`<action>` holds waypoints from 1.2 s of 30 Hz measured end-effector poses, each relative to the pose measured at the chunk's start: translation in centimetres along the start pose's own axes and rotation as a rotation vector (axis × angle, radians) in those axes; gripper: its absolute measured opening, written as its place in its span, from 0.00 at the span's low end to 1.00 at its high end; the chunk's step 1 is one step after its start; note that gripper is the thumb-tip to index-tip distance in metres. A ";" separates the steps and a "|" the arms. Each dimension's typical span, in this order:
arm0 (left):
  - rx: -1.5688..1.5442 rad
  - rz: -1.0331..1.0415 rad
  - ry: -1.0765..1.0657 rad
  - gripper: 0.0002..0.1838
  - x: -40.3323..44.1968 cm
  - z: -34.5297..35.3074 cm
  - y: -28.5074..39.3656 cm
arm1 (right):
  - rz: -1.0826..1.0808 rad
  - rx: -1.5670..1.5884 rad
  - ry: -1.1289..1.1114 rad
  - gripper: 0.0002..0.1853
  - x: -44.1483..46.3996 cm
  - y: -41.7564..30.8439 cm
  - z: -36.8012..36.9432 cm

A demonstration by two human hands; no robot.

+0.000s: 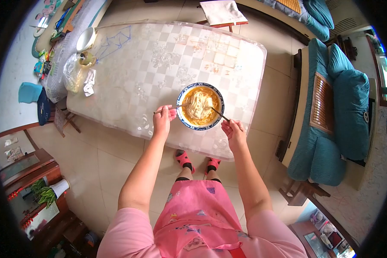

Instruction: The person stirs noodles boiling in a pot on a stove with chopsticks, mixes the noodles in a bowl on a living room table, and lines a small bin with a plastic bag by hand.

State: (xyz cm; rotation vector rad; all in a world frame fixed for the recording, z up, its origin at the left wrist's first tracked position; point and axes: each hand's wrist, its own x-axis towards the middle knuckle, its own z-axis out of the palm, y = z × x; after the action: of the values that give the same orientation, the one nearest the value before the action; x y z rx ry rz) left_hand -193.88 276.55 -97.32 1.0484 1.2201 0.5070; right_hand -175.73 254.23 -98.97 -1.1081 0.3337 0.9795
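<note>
A bowl with a blue-and-white patterned rim (222,99) stands near the front edge of the table, full of pale noodles (199,105) in an orange-yellow broth. On its left side, my left hand (164,114) is closed around a dark chopstick (173,107) whose tip reaches into the noodles. My right hand (234,130) grips another dark chopstick (219,114) from the lower right, its far end also in the noodles. Both hands are just outside the rim, over the tablecloth.
A checkered, clear-covered tablecloth (159,64) spreads over the table. At its left end are a white bowl (86,39), a plastic bag (73,73) and crumpled tissue (89,82). A cloth-topped stool (222,13) stands behind; a teal sofa (351,116) is at right.
</note>
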 end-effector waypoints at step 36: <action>-0.223 -0.017 0.241 0.19 -7.9 0.4 -3.4 | -0.270 -0.656 -0.178 0.08 3.1 -5.7 -0.2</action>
State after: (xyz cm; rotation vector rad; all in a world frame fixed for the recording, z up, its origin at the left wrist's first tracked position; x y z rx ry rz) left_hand -196.64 268.50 -96.26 0.8030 1.3470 0.7547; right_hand -169.35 254.99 -97.73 -1.5913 -0.3045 0.9577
